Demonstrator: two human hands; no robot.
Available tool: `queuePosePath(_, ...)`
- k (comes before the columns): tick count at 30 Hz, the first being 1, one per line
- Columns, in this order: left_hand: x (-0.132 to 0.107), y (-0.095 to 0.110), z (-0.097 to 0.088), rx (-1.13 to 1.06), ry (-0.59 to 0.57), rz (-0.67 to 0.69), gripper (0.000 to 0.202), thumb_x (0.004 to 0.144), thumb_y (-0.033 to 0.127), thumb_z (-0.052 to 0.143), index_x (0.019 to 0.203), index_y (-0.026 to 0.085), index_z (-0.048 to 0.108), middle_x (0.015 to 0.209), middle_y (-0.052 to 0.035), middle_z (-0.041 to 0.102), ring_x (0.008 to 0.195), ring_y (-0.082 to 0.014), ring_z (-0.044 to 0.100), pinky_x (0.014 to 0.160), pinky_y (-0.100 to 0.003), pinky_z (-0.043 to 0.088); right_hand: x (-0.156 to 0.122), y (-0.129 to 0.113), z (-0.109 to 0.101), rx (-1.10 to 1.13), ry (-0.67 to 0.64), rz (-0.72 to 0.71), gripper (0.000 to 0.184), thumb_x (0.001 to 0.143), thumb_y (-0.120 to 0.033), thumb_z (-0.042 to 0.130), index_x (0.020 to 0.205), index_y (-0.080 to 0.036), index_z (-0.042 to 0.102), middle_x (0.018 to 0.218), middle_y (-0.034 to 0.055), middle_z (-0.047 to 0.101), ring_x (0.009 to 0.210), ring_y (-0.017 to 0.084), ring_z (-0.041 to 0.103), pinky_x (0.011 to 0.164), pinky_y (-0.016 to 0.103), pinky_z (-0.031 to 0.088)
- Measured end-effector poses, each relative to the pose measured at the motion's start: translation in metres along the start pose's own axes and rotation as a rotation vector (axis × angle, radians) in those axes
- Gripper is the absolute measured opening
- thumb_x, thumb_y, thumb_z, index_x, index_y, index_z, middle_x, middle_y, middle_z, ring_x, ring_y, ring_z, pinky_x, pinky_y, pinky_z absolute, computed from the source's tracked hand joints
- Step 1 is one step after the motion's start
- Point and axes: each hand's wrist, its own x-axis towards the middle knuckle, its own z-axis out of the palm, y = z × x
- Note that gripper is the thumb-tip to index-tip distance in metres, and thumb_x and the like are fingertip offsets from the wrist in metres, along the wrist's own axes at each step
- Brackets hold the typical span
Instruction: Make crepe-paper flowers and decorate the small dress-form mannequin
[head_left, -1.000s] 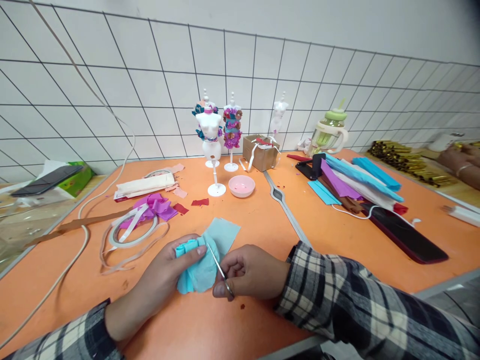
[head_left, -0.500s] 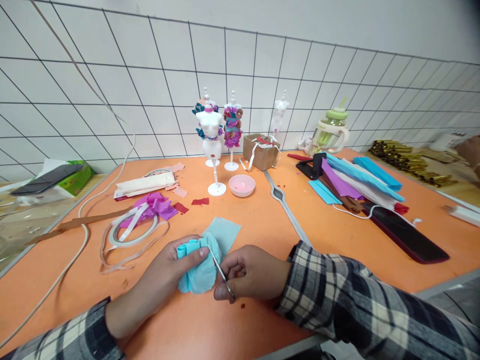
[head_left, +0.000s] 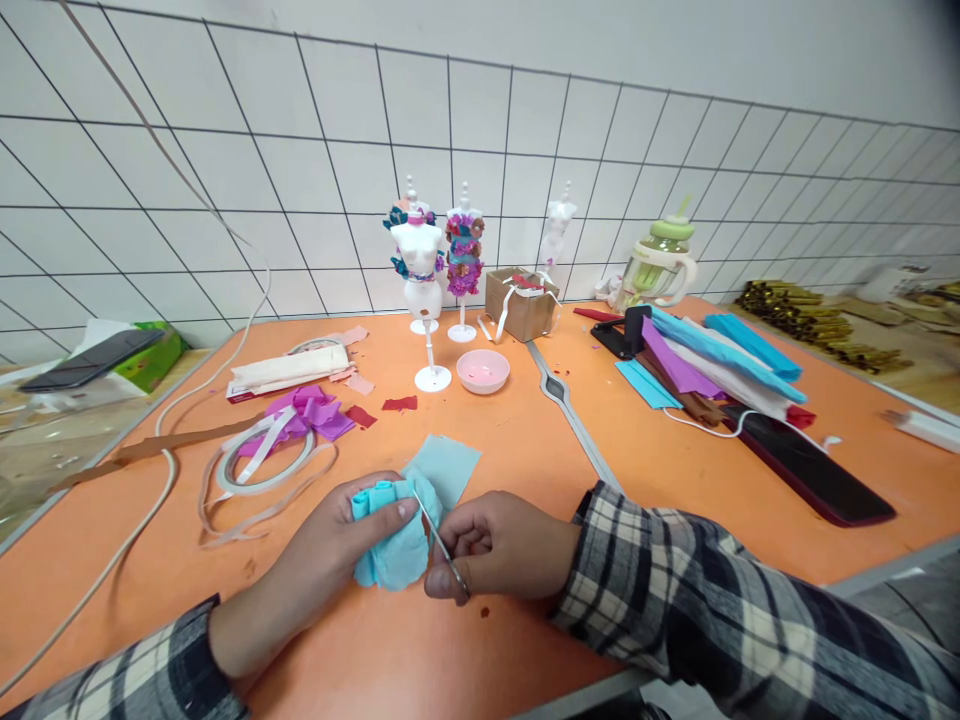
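Observation:
My left hand (head_left: pixel 330 545) is closed on a bunched piece of light blue fabric (head_left: pixel 401 545) near the front edge of the orange table (head_left: pixel 525 450). Its thumb presses the gathered folds at the top. My right hand (head_left: pixel 499 545) pinches a thin metal tool (head_left: pixel 441 545), like small scissors or tweezers, whose tip lies against the fabric. A flat light blue piece (head_left: pixel 448 467) lies just behind the hands.
Behind stand small white mannequins (head_left: pixel 421 262), one of them flower-decked (head_left: pixel 465 255), a pink bowl (head_left: pixel 483 371), a brown box (head_left: pixel 521 303) and purple fabric with a tape roll (head_left: pixel 296 415). Coloured sheets (head_left: pixel 705 360) and a dark flat case (head_left: pixel 814 470) lie to the right. A cable (head_left: pixel 172 420) runs along the left.
The blue fabric has been gathered tighter under my left hand, and the tool has shifted slightly. A person's hand at the far right edge has gone from view.

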Motion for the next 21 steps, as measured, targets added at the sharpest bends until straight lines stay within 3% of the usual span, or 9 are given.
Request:
queuePosePath(12,0.0001,-0.0037,-0.0050,0.012,0.016,0.014,0.038,0.075,0.048,0.079,0.073,0.016,0.058,0.063,0.0025,0.056,0.054,-0.0112,0.050,0.050,-0.021,0.043,0.0011,-0.0006,0.0005,-0.020,0.009,0.016,0.047,0.061,-0.055,0.084,0.068,-0.015,0.062,0.059,-0.0030,0.060,0.053,0.008,0.052,0.051,0.018,0.039)
queuePosePath(21,-0.0002,-0.0017,-0.0016,0.022,-0.017,-0.017,0.039,0.075,0.049,0.078,0.071,0.015,0.058,0.061,0.0017,0.058,0.052,-0.0111,0.050,0.048,-0.021,0.042,0.0007,-0.0020,0.0006,0.020,-0.008,-0.015,0.044,0.065,-0.054,0.083,0.074,-0.015,0.064,0.066,-0.0014,0.062,0.063,0.010,0.058,0.060,0.020,0.044)
